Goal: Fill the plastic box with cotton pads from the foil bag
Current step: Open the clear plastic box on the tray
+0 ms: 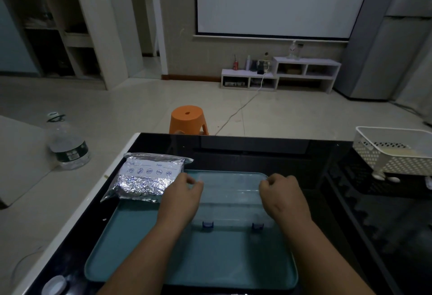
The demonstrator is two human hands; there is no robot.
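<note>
**Both hands pinching the clear box on the tray**

While the fingertips of the left hand (184, 193) are curling together at the far left corner of the plastic box (230, 199), those of the right hand (281, 191) are doing the same at the far right corner. Each hand is closing thumb against forefinger in a pinch on the box's upper edge, though the plastic is so clear that the exact contact is hard to make out. Knuckles are facing up, and both bare forearms are reaching in from six o'clock.

Between the hands, the plastic box is lying flat, transparent, with two small blue latches (207, 224) showing on its near side. It is sitting on the far half of a teal tray (140, 248), which is resting on a glossy black table (350, 224).

At ten o'clock from the box, the foil bag (146, 177) is lying crumpled, its printed white label facing up, its near edge overlapping the tray's far left corner and just beside the left hand. No cotton pads can be seen outside it.

At two o'clock, well apart, a white perforated basket (392, 154) is standing on the table's edge. Beyond the table at twelve o'clock an orange stool (188, 119) is sitting on the pale floor, and at nine o'clock a large water bottle (67, 145) is standing upright.
</note>
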